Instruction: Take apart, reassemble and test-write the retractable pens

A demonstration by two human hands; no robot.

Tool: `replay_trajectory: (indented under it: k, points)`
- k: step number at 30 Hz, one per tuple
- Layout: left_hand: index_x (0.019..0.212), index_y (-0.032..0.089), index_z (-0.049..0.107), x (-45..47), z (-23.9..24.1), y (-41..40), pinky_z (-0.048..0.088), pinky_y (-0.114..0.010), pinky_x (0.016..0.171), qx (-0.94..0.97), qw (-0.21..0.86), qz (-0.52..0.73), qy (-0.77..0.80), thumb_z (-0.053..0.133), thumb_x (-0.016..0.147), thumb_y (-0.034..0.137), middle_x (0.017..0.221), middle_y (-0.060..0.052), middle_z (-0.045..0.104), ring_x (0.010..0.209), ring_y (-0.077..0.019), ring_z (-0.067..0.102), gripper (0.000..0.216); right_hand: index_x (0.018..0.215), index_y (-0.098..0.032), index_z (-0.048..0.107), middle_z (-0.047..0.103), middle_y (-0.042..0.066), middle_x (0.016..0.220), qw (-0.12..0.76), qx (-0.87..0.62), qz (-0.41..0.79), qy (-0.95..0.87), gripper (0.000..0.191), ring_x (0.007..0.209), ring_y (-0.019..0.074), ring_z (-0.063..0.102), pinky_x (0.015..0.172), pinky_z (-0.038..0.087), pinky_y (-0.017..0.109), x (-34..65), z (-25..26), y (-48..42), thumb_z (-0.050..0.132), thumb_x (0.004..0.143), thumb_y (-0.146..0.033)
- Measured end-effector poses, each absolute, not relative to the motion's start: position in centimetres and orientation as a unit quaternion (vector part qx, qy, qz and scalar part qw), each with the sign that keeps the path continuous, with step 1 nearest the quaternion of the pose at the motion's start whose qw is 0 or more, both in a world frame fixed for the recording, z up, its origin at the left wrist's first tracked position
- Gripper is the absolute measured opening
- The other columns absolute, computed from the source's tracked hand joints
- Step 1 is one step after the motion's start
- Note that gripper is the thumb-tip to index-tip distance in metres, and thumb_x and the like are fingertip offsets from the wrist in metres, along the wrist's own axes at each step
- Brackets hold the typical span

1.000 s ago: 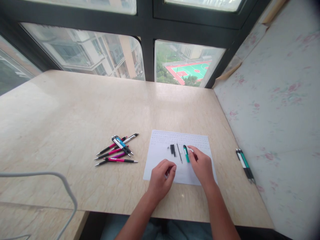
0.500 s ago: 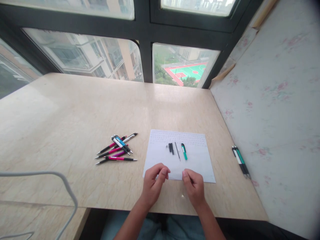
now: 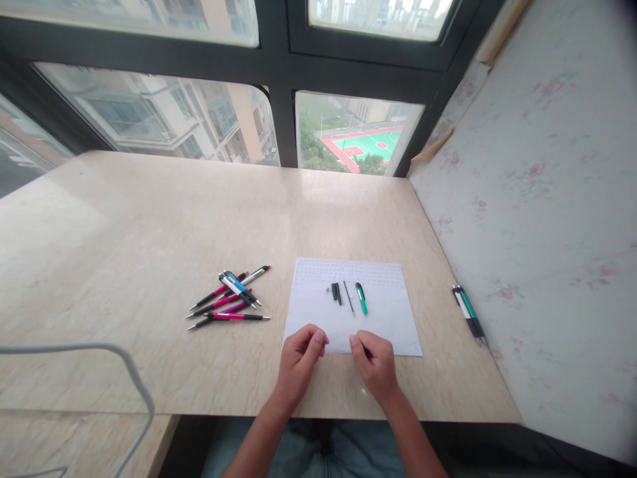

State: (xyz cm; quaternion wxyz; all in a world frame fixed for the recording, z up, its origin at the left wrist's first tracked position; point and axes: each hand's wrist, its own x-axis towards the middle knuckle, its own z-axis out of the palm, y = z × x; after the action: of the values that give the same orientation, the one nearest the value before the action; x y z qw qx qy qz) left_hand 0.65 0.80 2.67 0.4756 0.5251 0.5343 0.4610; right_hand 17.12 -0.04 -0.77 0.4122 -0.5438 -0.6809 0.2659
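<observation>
My left hand (image 3: pixel 301 358) rests at the near edge of a sheet of paper (image 3: pixel 308 309), its fingers curled in and nothing visible in them. Opposite it, my right hand (image 3: pixel 374 362) is closed in a loose fist, also with nothing showing; a gap separates the two. Parts of a pen lie apart on the paper beyond my hands: a green barrel with a black clip (image 3: pixel 362 300), a thin dark refill (image 3: pixel 349 299), two short black tube pieces (image 3: pixel 336 293) and a tiny metallic tip (image 3: pixel 327 289). Faint handwriting covers the sheet's far part.
To the left, several pens (image 3: pixel 229 299) in pink, purple, blue and white lie in a crossed pile. Two more pens (image 3: pixel 468 315), white and green, lie against the papered wall (image 3: pixel 547 232). A grey cable (image 3: pixel 124 358) loops at the lower left; windows stand behind the table.
The view has shifted slightly, so everything sits a little further left. Both hands keep nearly the same curled pose, and the pen parts stay where they lay.
</observation>
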Motion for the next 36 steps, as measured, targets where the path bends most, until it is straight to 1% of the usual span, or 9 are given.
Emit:
replay_trajectory:
  k: [3, 8, 12, 36]
  points:
    - [0.073, 0.017, 0.065, 0.3, 2.3, 0.6, 0.039, -0.025, 0.052, 0.515, 0.484, 0.457, 0.540, 0.051, 0.087, 0.055, 0.055, 0.000, 0.053, 0.056, -0.0148, 0.050, 0.042, 0.057, -0.021, 0.031, 0.031, -0.006, 0.054, 0.408, -0.538, 0.259, -0.690, 0.039, 0.050, 0.0094, 0.034, 0.051, 0.024, 0.026, 17.0, -0.5, 0.0, 0.047, 0.092, -0.022]
    - [0.071, 0.017, 0.061, -0.2, 1.9, 0.4, 0.037, -0.024, 0.053, 0.503, 0.511, 0.441, 0.540, 0.052, 0.090, 0.047, 0.058, 0.001, 0.052, 0.055, -0.0131, 0.046, 0.036, 0.057, -0.021, 0.031, 0.032, -0.006, 0.055, 0.399, -0.540, 0.253, -0.696, 0.040, 0.050, 0.0098, 0.035, 0.052, 0.025, 0.026, 17.0, -0.4, 0.1, 0.045, 0.094, -0.024]
    - [0.072, 0.017, 0.061, -0.2, 1.6, 0.4, 0.036, -0.024, 0.054, 0.500, 0.518, 0.441, 0.536, 0.052, 0.091, 0.044, 0.059, 0.002, 0.051, 0.055, -0.0125, 0.045, 0.034, 0.057, -0.021, 0.031, 0.032, -0.006, 0.055, 0.396, -0.539, 0.252, -0.700, 0.040, 0.051, 0.0099, 0.036, 0.052, 0.026, 0.026, 17.0, -0.5, 0.1, 0.046, 0.094, -0.024]
    - [0.071, 0.017, 0.061, -0.2, 1.7, 0.4, 0.037, -0.024, 0.054, 0.510, 0.508, 0.433, 0.543, 0.052, 0.091, 0.043, 0.059, 0.001, 0.053, 0.056, -0.0130, 0.047, 0.034, 0.055, -0.021, 0.034, 0.034, -0.005, 0.053, 0.397, -0.548, 0.253, -0.692, 0.040, 0.050, 0.0099, 0.035, 0.050, 0.025, 0.026, 16.8, -0.4, 0.5, 0.046, 0.093, -0.024]
